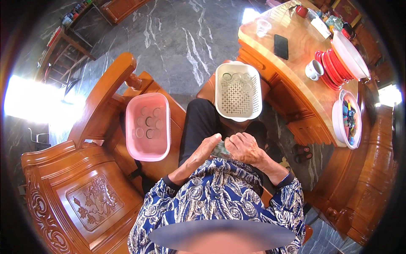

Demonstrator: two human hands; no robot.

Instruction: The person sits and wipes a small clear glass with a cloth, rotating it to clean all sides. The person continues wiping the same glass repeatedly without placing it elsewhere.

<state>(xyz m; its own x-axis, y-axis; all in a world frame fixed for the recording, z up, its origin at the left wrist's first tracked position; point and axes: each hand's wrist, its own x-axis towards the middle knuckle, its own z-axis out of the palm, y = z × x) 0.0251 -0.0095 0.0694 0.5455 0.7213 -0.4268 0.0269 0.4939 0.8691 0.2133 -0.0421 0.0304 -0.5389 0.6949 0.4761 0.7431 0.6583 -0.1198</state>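
A wide head-worn fisheye looks steeply down from near above the hands (244, 148).

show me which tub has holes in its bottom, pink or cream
The cream tub, beyond the right hand: its bottom is patterned with holes, whereas the pink tub to the left shows none.

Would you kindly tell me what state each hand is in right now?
Left hand: closed, holding a small pale-green patterned object, its material and full shape unclear.
Right hand: closed, apparently gripping the same object's right side.
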